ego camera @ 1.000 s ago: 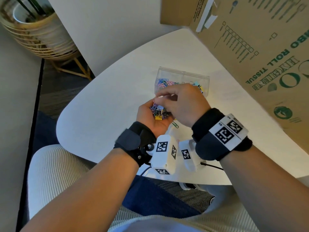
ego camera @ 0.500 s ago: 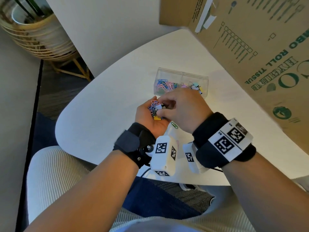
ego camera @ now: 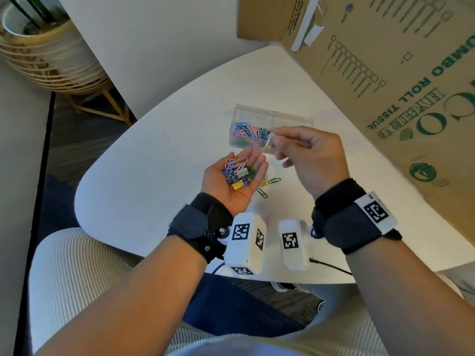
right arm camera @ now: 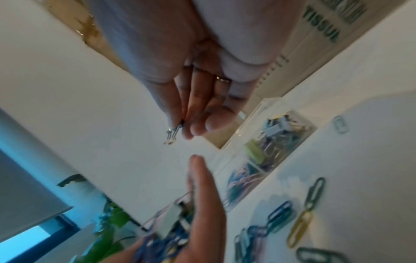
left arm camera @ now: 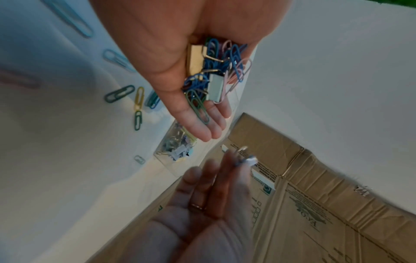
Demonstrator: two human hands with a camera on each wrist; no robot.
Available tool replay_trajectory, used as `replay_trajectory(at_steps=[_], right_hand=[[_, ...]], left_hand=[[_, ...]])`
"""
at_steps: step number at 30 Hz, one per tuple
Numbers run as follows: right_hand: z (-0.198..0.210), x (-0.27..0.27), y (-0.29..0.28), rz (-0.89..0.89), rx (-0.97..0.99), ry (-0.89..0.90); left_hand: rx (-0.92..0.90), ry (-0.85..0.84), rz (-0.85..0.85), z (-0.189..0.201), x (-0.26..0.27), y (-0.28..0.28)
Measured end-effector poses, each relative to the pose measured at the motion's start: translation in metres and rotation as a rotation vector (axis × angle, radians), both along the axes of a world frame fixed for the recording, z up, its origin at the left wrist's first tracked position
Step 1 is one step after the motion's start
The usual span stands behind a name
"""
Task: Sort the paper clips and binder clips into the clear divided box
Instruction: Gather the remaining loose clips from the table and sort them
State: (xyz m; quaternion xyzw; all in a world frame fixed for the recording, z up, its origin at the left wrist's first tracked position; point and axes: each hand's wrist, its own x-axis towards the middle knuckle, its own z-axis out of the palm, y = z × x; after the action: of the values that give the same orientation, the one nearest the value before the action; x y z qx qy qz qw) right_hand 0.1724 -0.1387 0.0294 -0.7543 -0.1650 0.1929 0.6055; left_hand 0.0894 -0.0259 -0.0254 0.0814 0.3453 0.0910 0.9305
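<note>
My left hand (ego camera: 232,197) lies palm up above the white table (ego camera: 154,176), its fingers nearly straight, carrying a pile of coloured paper clips and binder clips (ego camera: 236,173). The left wrist view shows a yellow binder clip (left arm camera: 194,60) and a pale one in that pile (left arm camera: 213,71). My right hand (ego camera: 308,155) pinches a small binder clip (right arm camera: 172,135) between thumb and fingertips, raised over the near edge of the clear divided box (ego camera: 270,116). The box's left compartment holds paper clips (ego camera: 246,132). Binder clips (right arm camera: 279,131) fill the other compartment, which my right hand hides in the head view.
Several loose paper clips (ego camera: 270,182) lie on the table under and right of my left hand. A large cardboard box (ego camera: 385,73) stands close on the right, just behind the clear box. The table's curved edge runs near my wrists. A wicker planter (ego camera: 38,47) sits on the floor, far left.
My right hand was picking in the left palm. It has lifted away toward the clear box with a binder clip pinched, leaving the pile in the left palm uncovered.
</note>
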Motion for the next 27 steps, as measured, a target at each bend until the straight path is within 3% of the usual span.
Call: replay_trajectory(at_steps=[4,8,12,14,17,20,27], right_hand=[[-0.015,0.025,-0.002,-0.157,-0.086,-0.078],[-0.015,0.050,0.005,-0.193,-0.213,-0.248],[-0.008,0.050,0.008,-0.053,-0.462,-0.362],[-0.001,0.036,0.009,0.046,-0.445,-0.407],[0.007,0.006,0.013,0.295,-0.402,-0.318],[0.002,-0.011,0.020,0.474,-0.488,-0.315],[-0.001,-0.018,0.031,0.481,-0.577,-0.466]], left_hand=[[0.003,0.035,-0.026,-0.002,-0.002,-0.007],[0.000,0.052,-0.029,-0.001,0.000,-0.007],[0.002,0.047,-0.029,-0.002,0.002,-0.003],[-0.004,0.049,-0.019,-0.002,0.002,-0.001],[-0.003,0.029,-0.004,-0.003,0.003,-0.001],[-0.016,0.001,-0.008,0.000,0.005,0.000],[-0.008,-0.042,0.048,0.008,0.017,0.003]])
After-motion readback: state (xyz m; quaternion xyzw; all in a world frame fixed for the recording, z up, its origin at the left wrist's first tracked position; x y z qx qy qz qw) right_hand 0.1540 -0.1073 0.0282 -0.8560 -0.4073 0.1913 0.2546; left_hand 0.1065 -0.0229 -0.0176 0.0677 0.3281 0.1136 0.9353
